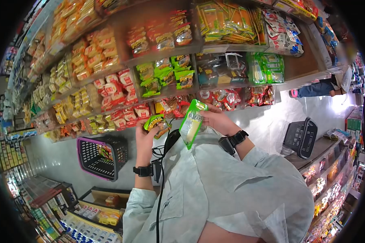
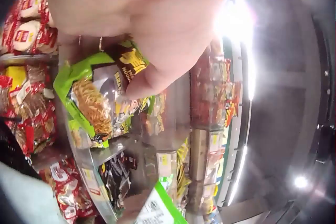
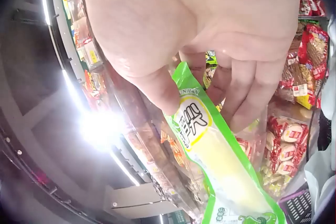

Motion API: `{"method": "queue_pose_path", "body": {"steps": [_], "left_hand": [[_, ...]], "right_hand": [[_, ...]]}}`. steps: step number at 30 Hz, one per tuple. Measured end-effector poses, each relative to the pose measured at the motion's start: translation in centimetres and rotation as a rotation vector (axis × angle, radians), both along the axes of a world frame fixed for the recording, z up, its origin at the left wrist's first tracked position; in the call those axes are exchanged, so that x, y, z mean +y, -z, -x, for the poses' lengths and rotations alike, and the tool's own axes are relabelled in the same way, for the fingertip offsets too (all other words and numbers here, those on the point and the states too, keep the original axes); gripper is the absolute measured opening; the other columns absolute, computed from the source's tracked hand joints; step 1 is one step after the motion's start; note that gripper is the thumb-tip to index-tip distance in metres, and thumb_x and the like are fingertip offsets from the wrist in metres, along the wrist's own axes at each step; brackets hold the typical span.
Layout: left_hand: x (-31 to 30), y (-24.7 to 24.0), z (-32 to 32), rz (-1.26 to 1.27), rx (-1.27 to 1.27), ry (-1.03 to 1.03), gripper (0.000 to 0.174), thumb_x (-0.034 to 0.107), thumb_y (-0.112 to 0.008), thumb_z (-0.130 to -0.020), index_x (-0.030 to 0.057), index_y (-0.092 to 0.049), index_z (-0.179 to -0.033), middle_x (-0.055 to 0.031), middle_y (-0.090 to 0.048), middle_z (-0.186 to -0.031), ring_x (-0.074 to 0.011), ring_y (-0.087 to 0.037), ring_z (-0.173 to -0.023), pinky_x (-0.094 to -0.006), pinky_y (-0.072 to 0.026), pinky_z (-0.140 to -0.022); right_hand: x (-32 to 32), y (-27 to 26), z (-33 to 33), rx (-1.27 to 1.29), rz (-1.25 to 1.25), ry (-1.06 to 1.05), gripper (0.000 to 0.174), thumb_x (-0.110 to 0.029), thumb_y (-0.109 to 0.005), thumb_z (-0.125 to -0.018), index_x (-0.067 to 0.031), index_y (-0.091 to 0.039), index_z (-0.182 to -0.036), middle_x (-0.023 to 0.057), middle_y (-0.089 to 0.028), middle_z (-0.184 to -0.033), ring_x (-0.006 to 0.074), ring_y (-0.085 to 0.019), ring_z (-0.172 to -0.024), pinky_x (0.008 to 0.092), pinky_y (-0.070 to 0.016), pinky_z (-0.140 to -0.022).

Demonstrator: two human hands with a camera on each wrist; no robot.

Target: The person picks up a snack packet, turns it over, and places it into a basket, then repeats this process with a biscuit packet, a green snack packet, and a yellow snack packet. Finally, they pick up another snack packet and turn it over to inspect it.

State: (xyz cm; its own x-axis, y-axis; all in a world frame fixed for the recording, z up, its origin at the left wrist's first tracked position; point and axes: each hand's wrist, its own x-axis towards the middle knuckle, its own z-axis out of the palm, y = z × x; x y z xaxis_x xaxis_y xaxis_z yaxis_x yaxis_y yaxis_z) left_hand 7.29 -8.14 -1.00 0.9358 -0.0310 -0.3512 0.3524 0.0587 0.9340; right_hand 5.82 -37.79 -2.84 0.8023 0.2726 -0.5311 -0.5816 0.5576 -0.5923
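The left hand (image 1: 145, 139) pinches a green and black noodle snack packet (image 1: 157, 126) in front of the lower shelf bins. In the left wrist view, its thumb lies across the face of the packet (image 2: 100, 98). The right hand (image 1: 219, 121) holds a long green-edged packet (image 1: 191, 124) with a pale content, close to the person's shirt. Seen from the right wrist, the thumb and curled fingers of the right hand (image 3: 194, 40) grip the upper end of this packet (image 3: 220, 155). The two packets are apart, side by side.
Shelf bins of snacks (image 1: 160, 77) run across the front. A black basket with a purple rim (image 1: 79, 162) stands on the floor at left, a packet inside. Another dark basket (image 1: 300, 137) is at right. A person's legs (image 1: 315, 90) show farther off at right.
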Motion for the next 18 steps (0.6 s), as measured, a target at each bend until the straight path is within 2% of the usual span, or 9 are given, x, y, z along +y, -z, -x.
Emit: {"method": "queue_pose_path", "body": {"steps": [1, 2, 4, 7, 10, 11, 14, 15, 18], "left_hand": [[-0.4, 0.3, -1.7, -0.042, -0.029, 0.013, 0.036, 0.001, -0.072, -0.085, 0.0021, -0.050, -0.113, -0.0075, -0.060, -0.105, -0.0141, -0.060, -0.098, -0.0303, -0.0499, -0.088], [-1.0, 0.5, -3.2, -0.158, -0.069, 0.026, 0.036, 0.003, -0.074, -0.086, 0.0030, -0.049, -0.112, -0.0053, -0.058, -0.100, -0.0130, -0.058, -0.095, -0.0291, -0.0492, -0.085], [-2.0, 1.6, -6.1, -0.257, -0.134, 0.056, 0.038, 0.006, -0.076, -0.085, 0.0033, -0.050, -0.111, -0.0051, -0.057, -0.096, -0.0135, -0.058, -0.094, -0.0293, -0.0490, -0.084], [-2.5, 6.2, -11.6, -0.579, -0.272, 0.238, 0.039, 0.012, -0.079, -0.084, 0.0030, -0.052, -0.111, -0.0079, -0.059, -0.097, -0.0180, -0.060, -0.093, -0.0327, -0.0494, -0.085], [-4.6, 7.4, -15.6, -0.711, -0.369, 0.309, 0.042, 0.017, -0.080, -0.082, 0.0025, -0.054, -0.112, -0.0123, -0.063, -0.101, -0.0255, -0.063, -0.096, -0.0371, -0.0499, -0.087], [-5.2, 8.0, -16.6, -0.762, -0.310, 0.339, 0.044, 0.020, -0.079, -0.083, 0.0029, -0.054, -0.115, -0.0173, -0.066, -0.110, -0.0331, -0.065, -0.105, -0.0401, -0.0504, -0.090], [-6.5, 10.1, -19.2, -0.825, -0.341, 0.425, 0.043, 0.020, -0.079, -0.084, 0.0032, -0.055, -0.115, -0.0207, -0.067, -0.114, -0.0376, -0.064, -0.111, -0.0413, -0.0511, -0.091], [-6.8, 10.2, -19.6, -0.835, -0.294, 0.449, 0.040, 0.022, -0.076, -0.086, 0.0035, -0.060, -0.118, -0.0227, -0.067, -0.115, -0.0394, -0.062, -0.114, -0.0426, -0.0504, -0.094], [-6.1, 13.4, -20.6, -1.058, -0.295, 0.537, 0.039, 0.024, -0.072, -0.088, 0.0033, -0.064, -0.120, -0.0234, -0.067, -0.114, -0.0400, -0.062, -0.112, -0.0446, -0.0494, -0.096]], "right_hand": [[-1.0, 0.0, -0.6, 0.001, -0.013, 0.016, 0.040, -0.013, -0.065, -0.098, -0.0046, -0.054, -0.136, 0.0082, -0.066, -0.126, 0.0214, -0.066, -0.114, 0.0381, -0.0542, -0.098], [-2.0, 0.1, -1.0, 0.006, -0.026, 0.033, 0.040, -0.013, -0.066, -0.098, -0.0046, -0.054, -0.136, 0.0080, -0.066, -0.126, 0.0213, -0.066, -0.114, 0.0380, -0.0542, -0.098], [-4.1, 0.3, -1.3, 0.006, -0.038, 0.078, 0.041, -0.013, -0.066, -0.098, -0.0045, -0.054, -0.136, 0.0079, -0.066, -0.125, 0.0210, -0.066, -0.113, 0.0378, -0.0541, -0.098], [-6.8, 0.0, -1.6, -0.020, -0.036, 0.147, 0.040, -0.014, -0.064, -0.099, -0.0044, -0.054, -0.136, 0.0078, -0.066, -0.124, 0.0195, -0.066, -0.112, 0.0367, -0.0540, -0.098], [-8.9, -0.2, -1.4, -0.022, 0.035, 0.220, 0.041, -0.014, -0.063, -0.099, -0.0047, -0.054, -0.137, 0.0072, -0.066, -0.124, 0.0187, -0.066, -0.111, 0.0363, -0.0537, -0.097], [-9.4, -0.6, -1.2, -0.037, 0.026, 0.243, 0.041, -0.014, -0.063, -0.099, -0.0056, -0.054, -0.138, 0.0061, -0.066, -0.124, 0.0179, -0.066, -0.111, 0.0362, -0.0536, -0.096], [-10.8, -0.2, -0.2, -0.027, 0.041, 0.330, 0.041, -0.014, -0.062, -0.099, -0.0070, -0.053, -0.139, 0.0057, -0.066, -0.125, 0.0176, -0.065, -0.111, 0.0360, -0.0532, -0.096], [-11.1, -0.3, 0.2, -0.026, 0.040, 0.355, 0.041, -0.014, -0.062, -0.099, -0.0074, -0.053, -0.139, 0.0056, -0.066, -0.125, 0.0175, -0.065, -0.112, 0.0362, -0.0531, -0.096], [-11.3, -0.5, 0.6, -0.025, 0.028, 0.406, 0.041, -0.015, -0.062, -0.099, -0.0082, -0.053, -0.139, 0.0053, -0.066, -0.126, 0.0174, -0.065, -0.113, 0.0368, -0.0526, -0.096]]}}
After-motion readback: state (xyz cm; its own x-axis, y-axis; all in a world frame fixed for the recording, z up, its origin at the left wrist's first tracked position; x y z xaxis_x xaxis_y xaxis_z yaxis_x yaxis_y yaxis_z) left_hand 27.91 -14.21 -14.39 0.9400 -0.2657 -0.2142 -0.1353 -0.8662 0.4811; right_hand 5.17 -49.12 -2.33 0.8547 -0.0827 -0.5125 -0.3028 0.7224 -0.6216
